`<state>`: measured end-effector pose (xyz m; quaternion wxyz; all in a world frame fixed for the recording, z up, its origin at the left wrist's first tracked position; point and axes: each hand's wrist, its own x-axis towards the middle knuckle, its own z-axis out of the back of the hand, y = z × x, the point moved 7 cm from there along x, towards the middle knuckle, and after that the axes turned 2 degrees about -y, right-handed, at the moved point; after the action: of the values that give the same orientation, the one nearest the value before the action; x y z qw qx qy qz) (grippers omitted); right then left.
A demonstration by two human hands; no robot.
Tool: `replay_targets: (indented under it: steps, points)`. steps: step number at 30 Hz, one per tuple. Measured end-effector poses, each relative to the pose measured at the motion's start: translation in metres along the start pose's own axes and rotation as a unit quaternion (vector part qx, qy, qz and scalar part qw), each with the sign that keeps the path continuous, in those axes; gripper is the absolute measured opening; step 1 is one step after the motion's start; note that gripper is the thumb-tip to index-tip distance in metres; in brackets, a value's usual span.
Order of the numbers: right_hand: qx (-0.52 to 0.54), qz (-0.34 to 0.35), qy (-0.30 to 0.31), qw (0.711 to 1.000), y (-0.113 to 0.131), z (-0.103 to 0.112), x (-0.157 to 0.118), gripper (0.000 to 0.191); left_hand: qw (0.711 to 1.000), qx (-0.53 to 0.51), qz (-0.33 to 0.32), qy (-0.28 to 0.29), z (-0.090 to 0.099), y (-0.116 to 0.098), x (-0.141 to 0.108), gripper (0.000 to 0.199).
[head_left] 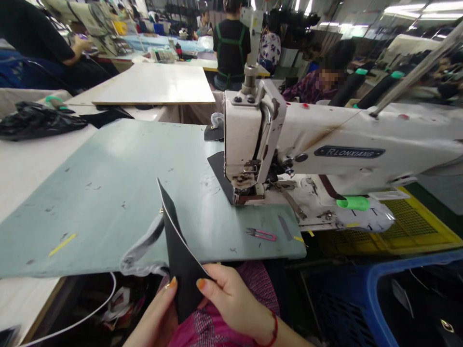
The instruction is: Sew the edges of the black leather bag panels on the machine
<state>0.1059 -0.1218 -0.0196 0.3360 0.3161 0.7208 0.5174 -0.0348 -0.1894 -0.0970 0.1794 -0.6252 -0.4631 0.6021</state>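
Note:
A folded black leather-like panel (pixel 181 270) with a pale cut edge stands tilted above the front edge of the table. My left hand (pixel 162 306) grips its lower left side, thumb on the face. My right hand (pixel 231 296) pinches its right edge between thumb and fingers. From the panel's left side hangs a strap wrapped in clear plastic (pixel 142 248), joined near a small metal fitting. A white sewing machine (pixel 336 135) stands beyond my right hand. Another black piece (pixel 220 173) lies beside its needle area. Pink-handled thread snips (pixel 262 234) rest on the table.
The pale green tabletop (pixel 144 154) carries thread scraps and a yellow strip (pixel 62 245). A black plastic bag (pixel 39 120) lies at far left. On the right are a yellow crate (pixel 434 219) and a blue basket (pixel 376 294) holding black pieces. Several people sit or stand farther back.

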Motion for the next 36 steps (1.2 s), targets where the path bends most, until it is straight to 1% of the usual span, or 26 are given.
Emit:
replay_targets:
  steps: [1, 3, 5, 7, 9, 12, 16, 19, 21, 24, 28, 31, 34, 36]
  points:
    - [0.015, -0.005, -0.014, 1.0, 0.002, 0.003, 0.004, 0.044, 0.998, -0.049, 0.037, 0.008, -0.015, -0.011, 0.007, 0.049]
    - [0.028, -0.016, -0.071, 0.997, 0.0, 0.017, 0.013, 0.046, 0.992, -0.108, 0.064, 0.013, -0.042, -0.039, 0.026, 0.036]
    - [0.018, -0.02, -0.126, 0.992, -0.001, 0.037, 0.023, 0.048, 0.99, -0.131, 0.042, 0.007, -0.065, -0.067, 0.05, 0.035]
    - [0.0, -0.014, -0.161, 0.987, 0.002, 0.056, 0.035, 0.047, 0.99, -0.14, 0.016, 0.009, -0.086, -0.089, 0.076, 0.039]
    - [-0.014, 0.001, -0.181, 0.983, 0.011, 0.074, 0.048, 0.045, 0.99, -0.141, 0.0, 0.019, -0.103, -0.104, 0.098, 0.043]
    - [-0.026, 0.022, -0.198, 0.98, 0.023, 0.093, 0.064, 0.043, 0.991, -0.129, -0.02, 0.04, -0.121, -0.119, 0.125, 0.042]
    - [-0.035, 0.018, -0.213, 0.976, 0.026, 0.106, 0.078, 0.046, 0.993, -0.073, -0.052, 0.078, -0.128, -0.134, 0.149, 0.039]
    - [-0.027, 0.022, -0.222, 0.974, 0.024, 0.109, 0.085, 0.048, 0.993, -0.041, -0.049, 0.099, -0.13, -0.139, 0.161, 0.04]
    - [-0.013, 0.021, -0.234, 0.972, 0.022, 0.111, 0.088, 0.049, 0.994, -0.034, -0.04, 0.099, -0.131, -0.142, 0.166, 0.042]
    - [-0.004, 0.023, -0.244, 0.97, 0.02, 0.113, 0.09, 0.051, 0.994, -0.031, -0.045, 0.09, -0.133, -0.147, 0.168, 0.044]
    - [0.007, 0.032, -0.246, 0.969, 0.019, 0.113, 0.089, 0.049, 0.992, -0.023, -0.056, 0.108, -0.134, -0.146, 0.171, 0.039]
    - [0.013, 0.034, -0.24, 0.97, 0.016, 0.112, 0.09, 0.048, 0.991, -0.016, -0.058, 0.122, -0.132, -0.142, 0.179, 0.038]
    - [0.007, 0.032, -0.238, 0.971, 0.015, 0.112, 0.091, 0.049, 0.989, -0.008, -0.049, 0.142, -0.131, -0.139, 0.184, 0.038]
    - [-0.001, 0.027, -0.238, 0.971, 0.015, 0.113, 0.09, 0.049, 0.987, 0.0, -0.027, 0.155, -0.13, -0.136, 0.184, 0.038]
